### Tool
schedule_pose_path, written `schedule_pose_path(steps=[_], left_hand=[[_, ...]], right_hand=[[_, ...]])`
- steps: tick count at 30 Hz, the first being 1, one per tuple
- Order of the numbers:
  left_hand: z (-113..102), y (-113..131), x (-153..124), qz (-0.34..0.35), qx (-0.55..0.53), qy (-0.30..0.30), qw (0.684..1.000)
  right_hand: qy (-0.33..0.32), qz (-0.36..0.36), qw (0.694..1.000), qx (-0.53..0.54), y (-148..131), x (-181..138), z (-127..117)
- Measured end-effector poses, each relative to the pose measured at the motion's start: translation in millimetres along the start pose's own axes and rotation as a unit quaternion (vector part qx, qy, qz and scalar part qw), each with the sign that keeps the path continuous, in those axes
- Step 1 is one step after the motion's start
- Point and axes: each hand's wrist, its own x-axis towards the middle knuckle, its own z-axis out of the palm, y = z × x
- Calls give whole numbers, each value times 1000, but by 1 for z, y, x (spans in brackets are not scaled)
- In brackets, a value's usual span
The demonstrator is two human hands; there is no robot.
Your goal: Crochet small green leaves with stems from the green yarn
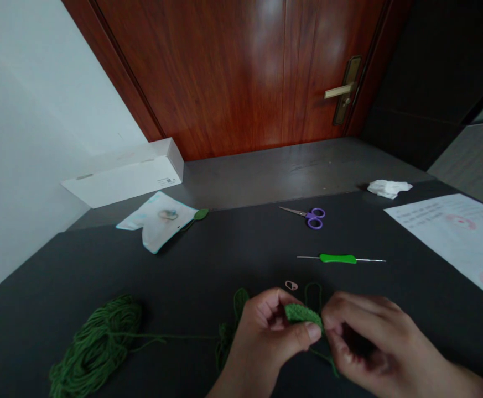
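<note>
My left hand (266,337) pinches a small green crocheted piece (301,313) between thumb and fingers, low in the middle of the view. My right hand (374,342) is closed beside it, fingertips touching the piece's right edge and its trailing strand. Green yarn runs from the piece leftward to a loose skein of green yarn (95,345) on the dark table (183,265). A green-handled crochet hook (338,258) lies just beyond my hands. A small pink stitch marker (291,285) lies right above my left hand.
Purple-handled scissors (310,215) lie farther back. A plastic packet (158,218) with a green hook beside it sits at the back left, near a white box (129,174). A printed paper (461,232) lies at right, crumpled tissue (388,188) behind it. A wooden door (245,72) stands beyond.
</note>
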Motion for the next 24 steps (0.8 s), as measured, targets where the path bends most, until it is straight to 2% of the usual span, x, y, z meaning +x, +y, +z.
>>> schedule_pose_path(steps=[4, 6, 9, 15, 19, 24], left_hand=[[0, 1, -1, 16, -7, -7, 1000], [0, 2, -1, 15, -15, 4, 1000], [0, 4, -1, 26, -23, 30, 999], [4, 4, -3, 43, -22, 54, 997], [7, 3, -6, 37, -19, 60, 997], [7, -2, -5, 33, 1, 52, 998]], right_hand=[[-30, 92, 993, 64, 1, 1, 0], [-12, 100, 993, 68, 3, 0, 0], [37, 48, 997, 52, 3, -2, -2], [77, -49, 996, -21, -4, 2, -3], [100, -55, 992, -51, -3, 2, -1], [90, -25, 995, -36, 3, -3, 4]])
